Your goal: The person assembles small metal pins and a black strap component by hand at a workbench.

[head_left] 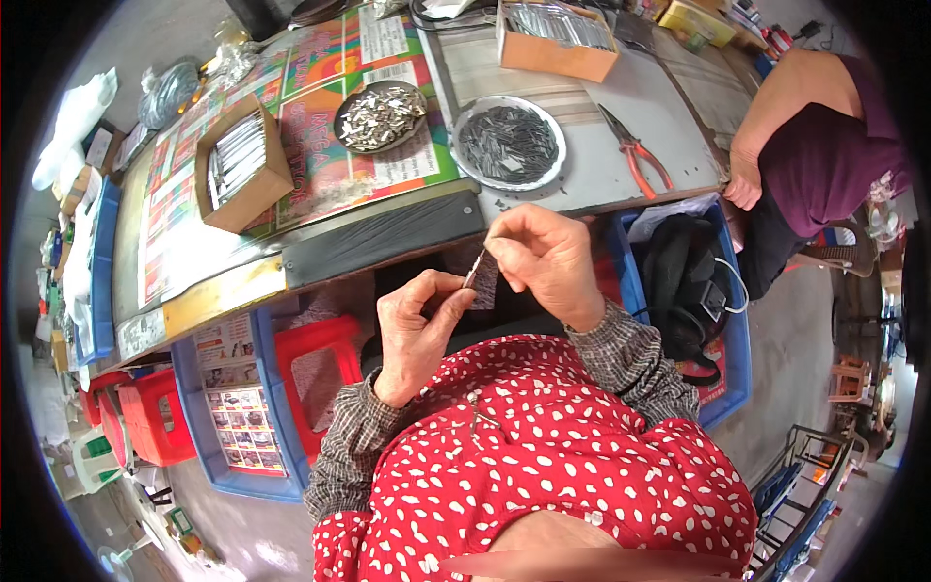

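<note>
In front of my chest, my left hand (424,325) pinches a thin silvery stick (474,271) between thumb and forefinger. It tilts up toward my right hand (551,260), whose thumb and forefinger are closed at its dark upper tip. I cannot tell whether that tip is a separate small piece. Just beyond my hands, on the table, stands a white-rimmed bowl (558,167) of thin dark pieces. Left of it is a dark round dish (341,134) of small shiny metal pieces. Pliers (637,155) with red handles lie to the right.
Cardboard boxes of slim silvery sticks stand at the left (267,194) and the back (572,60) of the table. Below its edge are a blue crate (742,364) with a black bag and red stools (150,427). Another person's arm (766,121) rests at the right.
</note>
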